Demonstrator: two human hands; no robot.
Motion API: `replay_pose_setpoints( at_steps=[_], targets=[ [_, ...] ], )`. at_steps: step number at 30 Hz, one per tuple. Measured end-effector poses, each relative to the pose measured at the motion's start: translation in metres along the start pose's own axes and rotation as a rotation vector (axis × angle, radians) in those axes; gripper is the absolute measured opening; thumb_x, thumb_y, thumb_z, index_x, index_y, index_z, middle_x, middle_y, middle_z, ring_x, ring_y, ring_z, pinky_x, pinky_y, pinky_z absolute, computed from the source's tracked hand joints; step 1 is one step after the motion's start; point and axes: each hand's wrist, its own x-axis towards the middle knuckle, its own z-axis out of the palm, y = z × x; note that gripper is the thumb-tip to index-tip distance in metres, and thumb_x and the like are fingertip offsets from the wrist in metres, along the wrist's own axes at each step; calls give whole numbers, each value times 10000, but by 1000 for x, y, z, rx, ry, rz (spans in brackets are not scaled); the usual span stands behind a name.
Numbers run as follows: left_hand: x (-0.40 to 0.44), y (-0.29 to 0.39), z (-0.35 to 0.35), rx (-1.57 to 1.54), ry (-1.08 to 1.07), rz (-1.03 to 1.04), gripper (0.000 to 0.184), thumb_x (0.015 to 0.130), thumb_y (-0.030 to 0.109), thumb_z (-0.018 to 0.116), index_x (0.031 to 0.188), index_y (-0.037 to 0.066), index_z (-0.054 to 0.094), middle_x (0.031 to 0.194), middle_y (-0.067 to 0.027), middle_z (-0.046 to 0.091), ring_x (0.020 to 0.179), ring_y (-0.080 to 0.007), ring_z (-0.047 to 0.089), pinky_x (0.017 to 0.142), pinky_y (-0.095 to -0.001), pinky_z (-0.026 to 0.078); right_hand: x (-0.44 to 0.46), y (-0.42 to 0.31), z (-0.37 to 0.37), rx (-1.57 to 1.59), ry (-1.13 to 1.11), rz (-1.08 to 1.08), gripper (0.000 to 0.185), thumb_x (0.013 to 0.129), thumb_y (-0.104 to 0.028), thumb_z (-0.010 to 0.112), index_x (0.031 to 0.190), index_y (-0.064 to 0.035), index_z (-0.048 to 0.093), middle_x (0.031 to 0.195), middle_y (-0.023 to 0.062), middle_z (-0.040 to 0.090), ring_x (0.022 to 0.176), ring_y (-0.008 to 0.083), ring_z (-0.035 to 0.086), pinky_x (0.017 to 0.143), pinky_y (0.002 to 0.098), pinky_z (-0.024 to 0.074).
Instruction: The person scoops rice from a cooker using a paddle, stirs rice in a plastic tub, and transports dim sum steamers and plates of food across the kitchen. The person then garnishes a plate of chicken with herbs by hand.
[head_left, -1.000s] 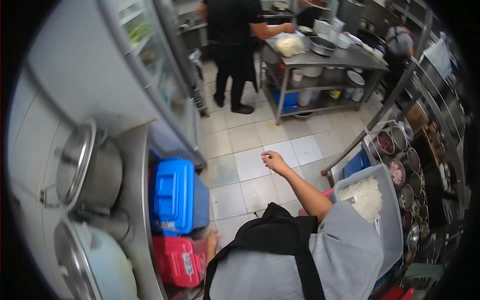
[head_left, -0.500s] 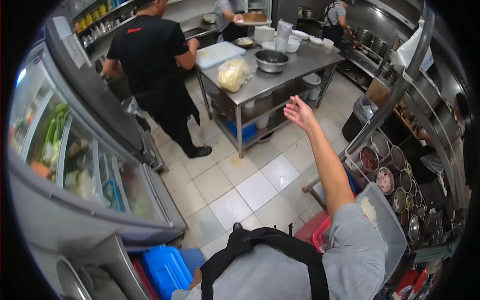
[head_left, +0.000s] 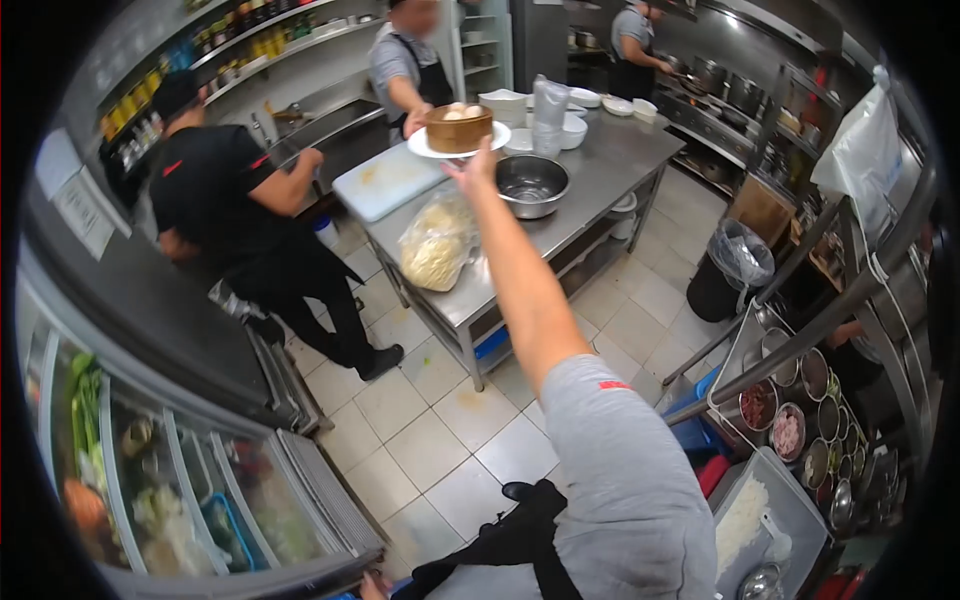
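My right hand (head_left: 474,172) reaches far forward over the steel table, its fingers under the near edge of a white plate (head_left: 424,150). On the plate sits a round bamboo steamer (head_left: 458,132) with pale round pieces in it. A co-worker across the table has a hand (head_left: 415,118) at the plate's far left side. My left hand (head_left: 374,586) shows only in part at the bottom edge, low beside the fridge; its fingers are too unclear to read. A bag of pale food (head_left: 436,245) and a steel bowl (head_left: 532,187) stand just below and beside the plate.
A steel table (head_left: 590,235) holds a white cutting board (head_left: 385,185) and stacked dishes. A co-worker in black (head_left: 235,210) stands at the left. Nearby are a glass-front fridge (head_left: 190,480), a black bin (head_left: 722,275), a metal rack (head_left: 830,310) and a rice tub (head_left: 790,515).
The view has moved closer to the table. My right arm has stretched forward, and its hand has come to the plate. The co-worker across the table has brought the plate and steamer nearer.
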Motion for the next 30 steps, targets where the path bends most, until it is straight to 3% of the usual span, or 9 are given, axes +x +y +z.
replay_pose_setpoints(
  at_steps=[3,7,13,15,16,18,20,23,30],
  targets=[
    [-19,-13,31,68,37,-214,338,875,289,410,866,-9,569,713,-109,597,609,-212,561,565,-324,438,-4,7,6,-148,140,-316,482,854,-163,295,1302,-98,129,1230,199,347,964,340,517,600,411,544],
    [-15,8,71,87,26,-239,337,874,284,411,869,-14,568,713,-112,597,613,-219,566,568,-328,440,-14,-3,-2,-194,83,-397,462,826,-120,312,1257,-19,179,1193,234,367,965,348,515,606,415,549],
    [-19,25,97,100,9,-194,337,872,278,412,874,-22,566,713,-117,597,618,-229,573,572,-334,443,-30,-15,-15,-480,151,-662,345,808,-80,339,1110,86,322,988,264,498,843,318,547,729,389,439],
    [-26,18,95,95,13,-172,337,872,276,412,876,-24,565,713,-119,597,620,-232,576,573,-336,444,-56,-27,-14,-597,150,-966,264,800,-59,366,1042,43,396,901,150,534,677,164,558,509,252,476],
    [-31,12,93,96,12,-161,337,871,275,413,876,-25,565,713,-120,597,621,-234,577,574,-337,444,-72,-33,-12,-588,146,-959,264,800,-59,366,1042,43,396,901,150,534,677,164,558,509,252,476],
    [-48,-7,84,76,35,-153,336,871,273,413,878,-28,564,713,-121,596,623,-237,579,575,-339,445,-123,-60,-3,-543,-57,-677,241,796,-66,382,976,91,418,865,216,555,764,282,542,740,352,404],
    [-70,-36,72,46,64,-156,336,870,270,413,879,-30,563,713,-123,596,625,-240,582,576,-341,446,-171,-71,2,-432,-184,-538,226,800,-75,386,968,61,453,821,132,561,705,153,521,665,279,425],
    [-123,-103,48,-44,152,-188,336,870,267,414,882,-34,563,713,-125,596,627,-246,586,578,-345,447,-249,-72,5,-223,-401,-258,249,798,-54,386,1007,43,478,857,55,551,732,101,509,648,242,431],
    [-349,-342,56,-361,536,-384,336,868,260,415,887,-42,560,713,-131,596,634,-257,594,582,-352,450,-467,-29,9,-125,-933,398,290,861,-189,457,1060,18,495,958,87,575,826,143,564,727,287,462]
  ],
)
